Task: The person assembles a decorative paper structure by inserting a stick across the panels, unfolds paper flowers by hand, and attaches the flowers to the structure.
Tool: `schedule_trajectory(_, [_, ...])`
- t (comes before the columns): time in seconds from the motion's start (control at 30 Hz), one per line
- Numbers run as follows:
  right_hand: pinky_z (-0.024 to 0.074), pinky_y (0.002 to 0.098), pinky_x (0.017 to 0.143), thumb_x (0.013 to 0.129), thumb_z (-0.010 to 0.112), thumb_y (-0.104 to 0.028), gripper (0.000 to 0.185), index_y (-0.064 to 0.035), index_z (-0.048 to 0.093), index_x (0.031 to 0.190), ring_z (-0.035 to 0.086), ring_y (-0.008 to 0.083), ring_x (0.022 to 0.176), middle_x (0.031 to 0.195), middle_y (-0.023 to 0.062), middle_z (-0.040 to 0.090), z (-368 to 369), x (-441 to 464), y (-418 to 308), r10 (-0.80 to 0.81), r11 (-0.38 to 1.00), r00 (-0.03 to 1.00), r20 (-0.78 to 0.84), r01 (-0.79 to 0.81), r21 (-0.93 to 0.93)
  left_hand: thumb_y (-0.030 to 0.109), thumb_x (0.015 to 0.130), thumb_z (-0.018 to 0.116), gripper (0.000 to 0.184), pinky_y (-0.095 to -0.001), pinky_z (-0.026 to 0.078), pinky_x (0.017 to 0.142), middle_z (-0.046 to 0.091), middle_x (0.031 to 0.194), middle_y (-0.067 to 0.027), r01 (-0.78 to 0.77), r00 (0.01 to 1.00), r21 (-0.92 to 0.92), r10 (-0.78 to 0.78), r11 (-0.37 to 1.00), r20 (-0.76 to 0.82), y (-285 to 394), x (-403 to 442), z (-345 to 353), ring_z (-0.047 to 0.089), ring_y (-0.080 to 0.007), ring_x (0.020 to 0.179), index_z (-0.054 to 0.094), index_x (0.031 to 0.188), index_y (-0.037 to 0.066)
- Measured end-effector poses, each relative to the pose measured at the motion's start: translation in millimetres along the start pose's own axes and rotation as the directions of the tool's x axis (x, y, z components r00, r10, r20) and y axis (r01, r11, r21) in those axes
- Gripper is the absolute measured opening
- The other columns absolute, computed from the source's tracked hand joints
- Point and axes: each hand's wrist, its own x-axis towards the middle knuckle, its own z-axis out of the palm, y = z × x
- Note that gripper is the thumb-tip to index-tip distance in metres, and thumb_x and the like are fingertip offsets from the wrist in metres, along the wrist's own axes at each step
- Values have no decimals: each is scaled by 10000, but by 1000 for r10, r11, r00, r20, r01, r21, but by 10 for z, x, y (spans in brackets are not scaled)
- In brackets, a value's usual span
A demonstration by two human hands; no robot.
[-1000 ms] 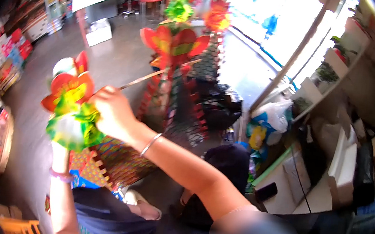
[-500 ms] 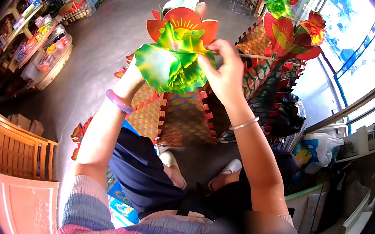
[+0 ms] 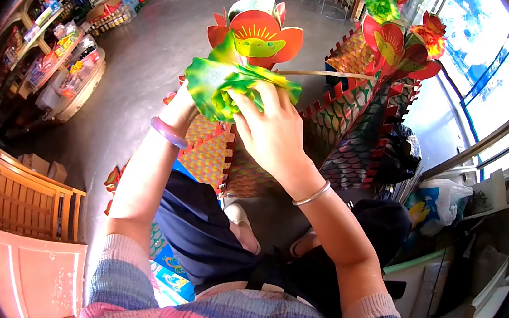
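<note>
One green-and-yellow flower [image 3: 211, 85] is pinched by my right hand [image 3: 273, 125], and from here I cannot tell whether my left hand [image 3: 183, 106], mostly hidden behind it, grips.

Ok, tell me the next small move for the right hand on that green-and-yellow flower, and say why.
I'd probably have the right hand gently spread the bunched petals of the green-and-yellow flower: its fingers lie on them, and they look crumpled there, while the opposite side fans out flatter. The left hand, mostly hidden behind the flower, seems to steady it.
</note>
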Motion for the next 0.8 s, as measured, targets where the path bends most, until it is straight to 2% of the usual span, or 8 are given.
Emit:
schedule_trajectory(0.1, [496,358,688,729,668,-176,337,-128,625,1059,502,289,933,1047,101,486,14,2,-33,8,997,1000,27,-6,-76,127,900,536,228,-305,552,731,628,975,-122,-33,999,-21,32,999,-11,11,-86,83,637,-194,827,551,1066,-28])
schedule_trajectory(0.17, [498,359,678,722,673,-172,361,-128,619,1077,499,293,932,1064,109,480,-13,-3,-50,31,999,999,22,-30,-35,129,889,545,246,-301,557,714,634,983,-127,-37,998,-46,39,998,40,0,-59,114,645,-202,824,551,1078,-27])
schedule_trajectory(0.27, [511,372,670,727,676,-165,432,-140,584,1148,528,306,938,1107,128,471,-116,3,-39,72,995,996,45,-75,61,108,876,552,239,-292,558,691,644,966,-117,25,997,-136,-34,990,-68,17,-92,169,648,-184,804,567,1069,-34])
schedule_trajectory(0.3, [514,376,673,732,675,-165,444,-143,574,1164,539,305,936,1110,129,473,-151,10,-22,104,989,993,64,-110,99,88,871,550,216,-287,557,677,653,933,-105,-64,998,206,64,977,7,40,-51,142,648,-165,772,592,1037,-44])
schedule_trajectory(0.43, [524,387,689,735,688,-187,510,-173,539,1222,574,291,906,1110,115,480,-216,73,75,163,970,977,137,-184,159,108,876,554,223,-298,560,697,656,953,-104,-10,1000,143,13,990,-17,-21,-17,61,653,-169,786,603,1048,-25])
schedule_trajectory(0.63, [521,400,708,722,706,-249,557,-158,517,1237,551,338,945,1094,156,470,-304,10,24,143,980,981,134,-159,117,155,886,557,259,-317,556,739,647,1010,-98,-137,973,152,162,979,-164,-115,-196,106,652,-182,840,588,1092,0])
schedule_trajectory(0.77, [496,385,712,740,691,-207,464,-88,548,1165,565,308,918,1059,140,508,-589,-307,254,203,950,977,63,-213,228,98,896,514,361,-341,464,905,571,1182,-105,-263,897,158,302,952,-324,-457,-420,-16,574,-199,1052,484,1244,4])
schedule_trajectory(0.8, [495,377,705,745,686,-188,431,-77,561,1143,573,294,901,1033,131,527,-706,-419,345,218,947,976,22,-217,235,106,919,482,335,-386,442,949,547,1208,-145,-237,864,272,330,933,-381,-607,-493,-252,553,-265,1083,479,1234,-8])
